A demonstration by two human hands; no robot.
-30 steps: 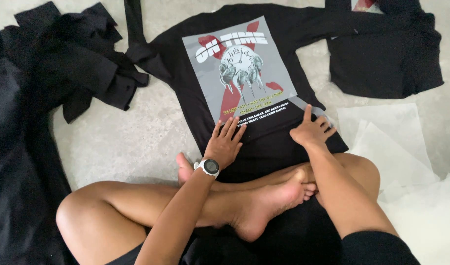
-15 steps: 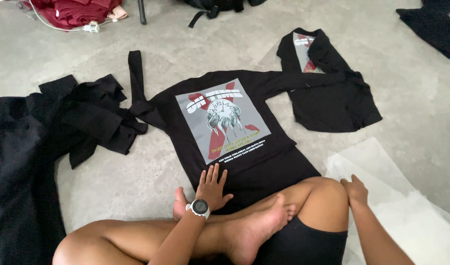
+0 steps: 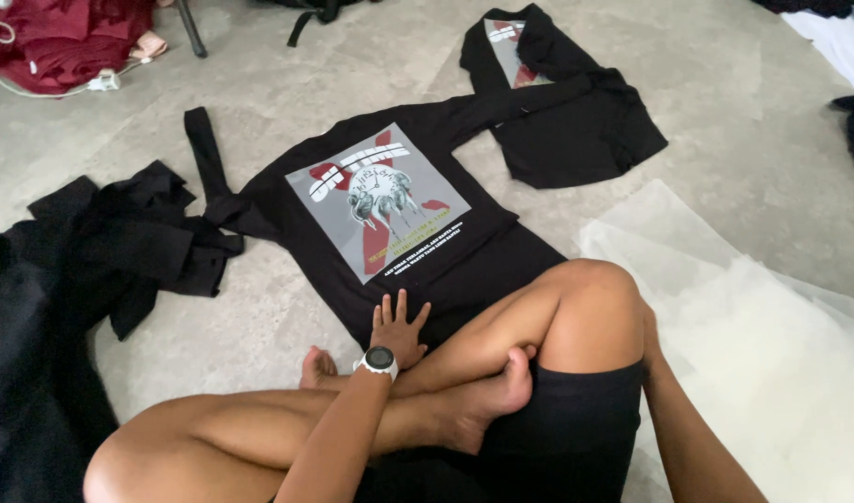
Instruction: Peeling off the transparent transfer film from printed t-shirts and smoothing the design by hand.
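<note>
A black long-sleeved shirt (image 3: 464,270) lies flat on the grey floor, back up, showing a grey print panel (image 3: 380,200) with red and white artwork. My left hand (image 3: 397,328), with a white-strapped watch on its wrist, rests flat on the shirt's lower part, fingers spread. My right forearm (image 3: 692,438) runs up behind my raised right knee (image 3: 590,298), which hides the hand. My crossed bare legs cover the shirt's hem.
A folded black shirt (image 3: 567,126) lies beyond, under one sleeve. A heap of black garments (image 3: 110,247) fills the left. Clear plastic bags (image 3: 762,335) lie at the right. Maroon clothes (image 3: 54,37) and a white plug with cable (image 3: 101,82) are at the far left.
My right hand left the shirt, moved right towards the plastic, then went out of sight behind my knee. My left hand stayed on the shirt. The view pulled back.
</note>
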